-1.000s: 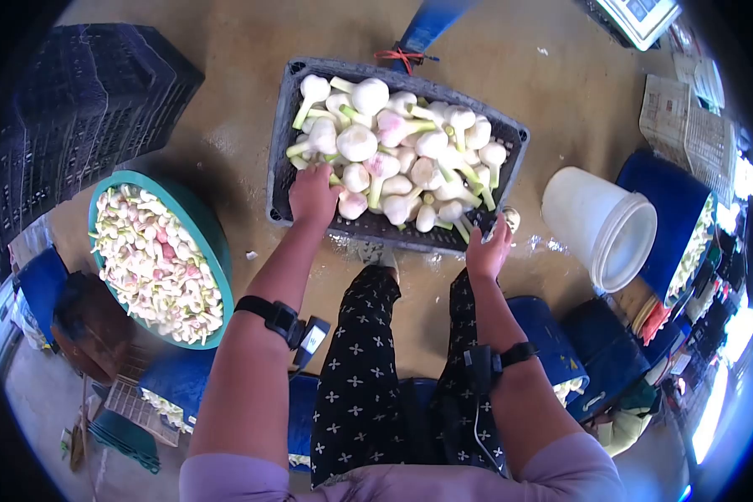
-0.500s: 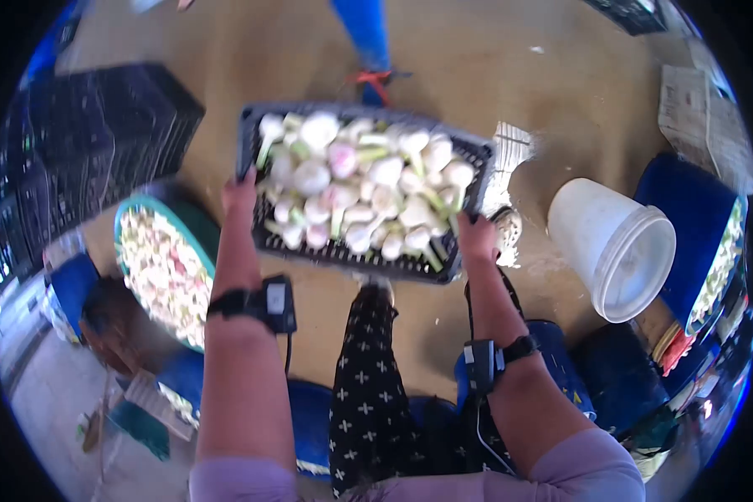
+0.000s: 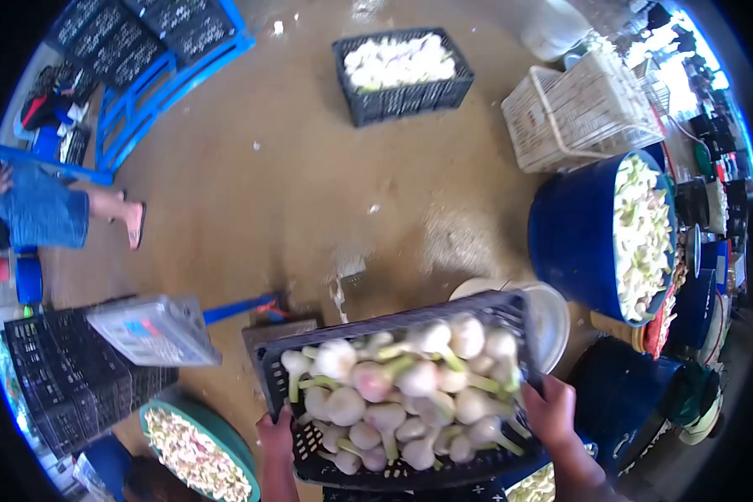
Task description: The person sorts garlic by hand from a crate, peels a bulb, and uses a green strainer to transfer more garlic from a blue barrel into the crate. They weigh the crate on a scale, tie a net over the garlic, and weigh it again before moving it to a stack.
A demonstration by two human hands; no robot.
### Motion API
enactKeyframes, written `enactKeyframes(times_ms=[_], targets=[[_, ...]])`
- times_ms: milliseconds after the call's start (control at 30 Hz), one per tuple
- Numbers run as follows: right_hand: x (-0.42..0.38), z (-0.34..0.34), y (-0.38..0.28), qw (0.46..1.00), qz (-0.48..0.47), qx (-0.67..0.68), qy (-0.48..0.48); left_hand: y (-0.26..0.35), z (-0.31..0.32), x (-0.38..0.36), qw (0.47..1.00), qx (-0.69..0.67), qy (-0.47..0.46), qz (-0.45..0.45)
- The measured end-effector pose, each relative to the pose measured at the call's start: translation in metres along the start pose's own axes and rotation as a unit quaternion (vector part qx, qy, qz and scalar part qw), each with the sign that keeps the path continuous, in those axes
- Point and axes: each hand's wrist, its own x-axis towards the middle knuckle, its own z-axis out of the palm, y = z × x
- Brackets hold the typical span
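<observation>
My left hand [image 3: 278, 437] is closed on the left end of a black plastic crate [image 3: 376, 325]. Fingers of my right hand [image 3: 550, 412] wrap round its right end. Garlic bulbs [image 3: 418, 379] with short cut green stems fill the crate, which hangs in front of my body, slightly tilted. Just beyond the crate's far left corner, a flat metal platform [image 3: 263, 335] shows in part. A blue pole [image 3: 238, 309] joins that area to a grey box-shaped head [image 3: 155, 330], which looks like a platform scale's display.
Another garlic-filled black crate [image 3: 406, 105] stands on the wet floor ahead. To the right are a blue barrel [image 3: 569, 234], white baskets [image 3: 577, 109] and a white bucket [image 3: 552, 322]. Stacked black crates [image 3: 67, 376] and a green tub [image 3: 247, 464] lie left. A person's leg [image 3: 113, 205] shows.
My view has swung upward and across the floor. Both hands still hold the crate, now lower in view and nearer my body. The second crate and the scale head have come into view.
</observation>
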Motion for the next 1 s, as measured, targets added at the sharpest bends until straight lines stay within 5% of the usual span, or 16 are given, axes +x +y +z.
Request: enactKeyframes(times_ms=[267, 433, 567, 767, 900, 1000], targets=[[0.056, -0.142, 0.019, 0.956, 0.114, 0.122, 0.24, 0.292, 0.103, -0.046, 0.939, 0.142, -0.143, 0.278], [0.165, -0.16, -0.018, 0.94, 0.094, 0.153, 0.291, 0.429, 0.159, -0.012, 0.942, 0.039, -0.168, 0.289], [0.293, -0.175, -0.112, 0.955, 0.115, 0.11, 0.25, 0.51, 0.213, 0.073, 0.941, 0.044, -0.103, 0.32], [0.526, -0.157, -0.176, 0.971, -0.011, 0.101, 0.217, 0.621, 0.284, 0.172, 0.965, 0.074, -0.048, 0.248], [0.676, -0.133, -0.218, 0.988, -0.012, 0.064, 0.138, 0.647, 0.338, 0.249, 0.964, 0.053, -0.009, 0.26], [0.788, -0.101, -0.241, 0.994, -0.03, 0.025, 0.106, 0.682, 0.385, 0.276, 0.961, 0.17, 0.048, 0.212]])
